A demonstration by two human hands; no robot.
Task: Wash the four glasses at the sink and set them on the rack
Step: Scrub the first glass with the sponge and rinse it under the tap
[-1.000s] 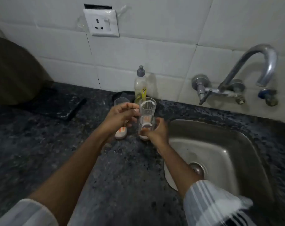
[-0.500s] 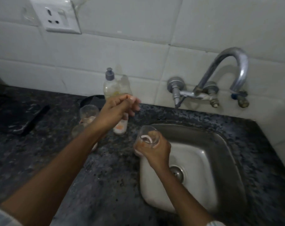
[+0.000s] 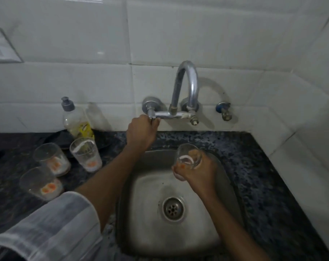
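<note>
My right hand [image 3: 196, 171] grips a clear glass [image 3: 188, 154] with an orange print, held upright over the steel sink [image 3: 146, 223], below the curved tap spout [image 3: 188, 81]. My left hand [image 3: 141, 131] is closed around the tap's left handle [image 3: 150, 114]. No water is visible from the spout. Three more clear glasses stand on the dark counter left of the sink: one nearest the sink [image 3: 85, 154], one further left [image 3: 51, 159], one in front [image 3: 40, 182].
A dish soap bottle [image 3: 75, 119] stands against the tiled wall behind the glasses, with a dark dish [image 3: 62, 136] beside it. The speckled granite counter [image 3: 269, 185] surrounds the sink. A wall socket [image 3: 1, 48] is at the far left. A second valve [image 3: 224, 110] sits right of the tap. No rack is in view.
My right hand carried the glass from the counter to over the sink. My left hand left the glasses and closed on the tap handle. The view swung right.
</note>
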